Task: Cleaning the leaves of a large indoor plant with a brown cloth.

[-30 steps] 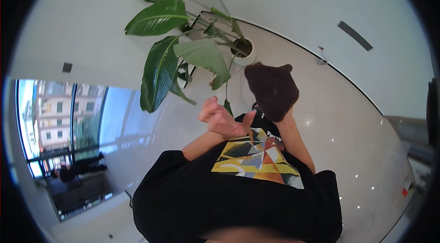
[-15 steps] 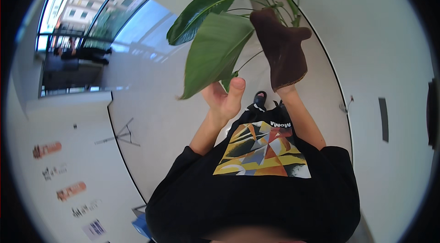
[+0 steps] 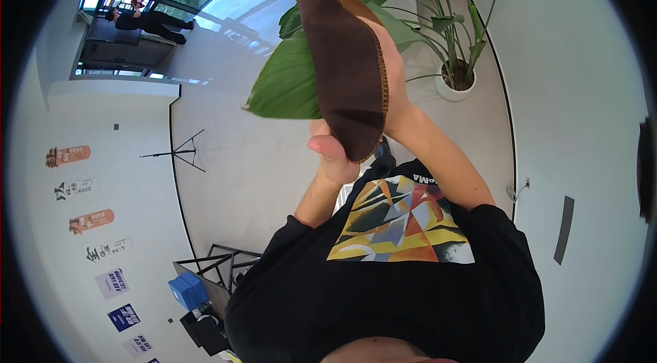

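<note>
A dark brown cloth mitt (image 3: 345, 75) with a stitched edge lies across a broad green leaf (image 3: 284, 82). My right hand (image 3: 395, 72) is at the mitt's stitched side, its back and wrist bare, its fingers curled behind the cloth and mostly hidden. Below the leaf and against the mitt's lower end is my left hand (image 3: 335, 158). Its thumb stands out, apart from the leaf, while its other fingers are largely covered by leaf and cloth. The leaf belongs to a tall potted plant (image 3: 448, 38), whose stems rise just beyond my hands.
The plant's white pot (image 3: 454, 93) stands on the floor by the right wall. A black tripod stand (image 3: 183, 151) is at left. Lower left are a dark metal frame (image 3: 222, 264) and a blue box (image 3: 187, 291). Another person (image 3: 154, 23) is far off near the windows.
The mitt has gone from covering my right hand to lying over the leaf, with that hand bare beside it. The view has shifted, and the plant's pot now shows.
</note>
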